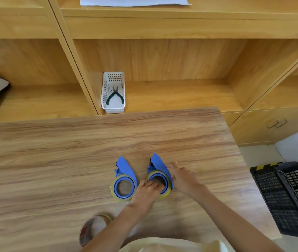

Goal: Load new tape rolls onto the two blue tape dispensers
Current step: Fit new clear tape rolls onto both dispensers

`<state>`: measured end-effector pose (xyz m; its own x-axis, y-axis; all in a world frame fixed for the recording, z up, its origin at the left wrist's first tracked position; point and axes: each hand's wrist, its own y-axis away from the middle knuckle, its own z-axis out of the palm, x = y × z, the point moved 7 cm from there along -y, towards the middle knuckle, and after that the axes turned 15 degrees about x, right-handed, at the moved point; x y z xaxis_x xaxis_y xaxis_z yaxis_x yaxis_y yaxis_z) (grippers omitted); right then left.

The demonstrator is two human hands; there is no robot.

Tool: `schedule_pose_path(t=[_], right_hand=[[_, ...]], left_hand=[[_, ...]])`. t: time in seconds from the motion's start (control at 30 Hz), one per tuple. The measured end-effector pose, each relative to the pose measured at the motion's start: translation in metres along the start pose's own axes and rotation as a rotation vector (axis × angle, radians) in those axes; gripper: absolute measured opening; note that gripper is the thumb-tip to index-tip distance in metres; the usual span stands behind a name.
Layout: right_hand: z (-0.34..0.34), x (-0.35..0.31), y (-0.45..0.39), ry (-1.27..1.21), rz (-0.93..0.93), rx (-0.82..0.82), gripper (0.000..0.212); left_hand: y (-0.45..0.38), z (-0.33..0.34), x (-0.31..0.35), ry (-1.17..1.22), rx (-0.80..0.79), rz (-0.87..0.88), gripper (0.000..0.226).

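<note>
Left hand (147,190) presses the roll (160,184) onto the right dispenser (158,165); right hand (181,176) grips its side to steady it.

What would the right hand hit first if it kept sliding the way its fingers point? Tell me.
The right hand points up-left, fingertips already at the right-hand blue plastic tape dispenser, so it likely meets that dispenser's blue body first.

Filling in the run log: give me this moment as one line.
left hand on right dispenser's tape roll | right hand steadies right dispenser | left dispenser loaded, untouched
</note>
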<state>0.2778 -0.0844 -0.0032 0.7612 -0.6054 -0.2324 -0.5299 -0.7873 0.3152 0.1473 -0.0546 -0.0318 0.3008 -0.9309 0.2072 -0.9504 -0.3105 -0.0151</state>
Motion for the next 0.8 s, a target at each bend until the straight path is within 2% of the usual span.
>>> schedule_pose_path(t=[0.13, 0.27, 0.5, 0.57, 0.67, 0.73, 0.8], right_hand=[[-0.010, -0.024, -0.006, -0.008, -0.091, 0.121, 0.060], [-0.008, -0.053, -0.016, 0.004, -0.213, 0.182, 0.064], [0.020, -0.115, -0.020, -0.060, -0.374, 0.139, 0.048], [0.030, -0.129, -0.020, -0.050, -0.375, 0.080, 0.056], [0.045, -0.143, -0.023, -0.048, -0.324, -0.043, 0.084], [0.052, -0.147, -0.025, -0.021, -0.296, -0.066, 0.096], [0.057, -0.148, -0.025, 0.038, -0.286, -0.047, 0.099]], left_hand=[[0.004, -0.017, -0.013, 0.099, 0.108, -0.045, 0.104], [0.023, -0.043, -0.049, 0.101, 0.206, -0.139, 0.096], [0.064, -0.050, -0.110, -0.005, 0.144, -0.223, 0.086], [0.071, -0.046, -0.120, 0.007, 0.135, -0.223, 0.088], [0.075, -0.043, -0.128, 0.047, 0.143, -0.244, 0.086], [0.076, -0.041, -0.131, 0.108, 0.146, -0.261, 0.081], [0.076, -0.038, -0.133, 0.155, 0.130, -0.267, 0.074]])
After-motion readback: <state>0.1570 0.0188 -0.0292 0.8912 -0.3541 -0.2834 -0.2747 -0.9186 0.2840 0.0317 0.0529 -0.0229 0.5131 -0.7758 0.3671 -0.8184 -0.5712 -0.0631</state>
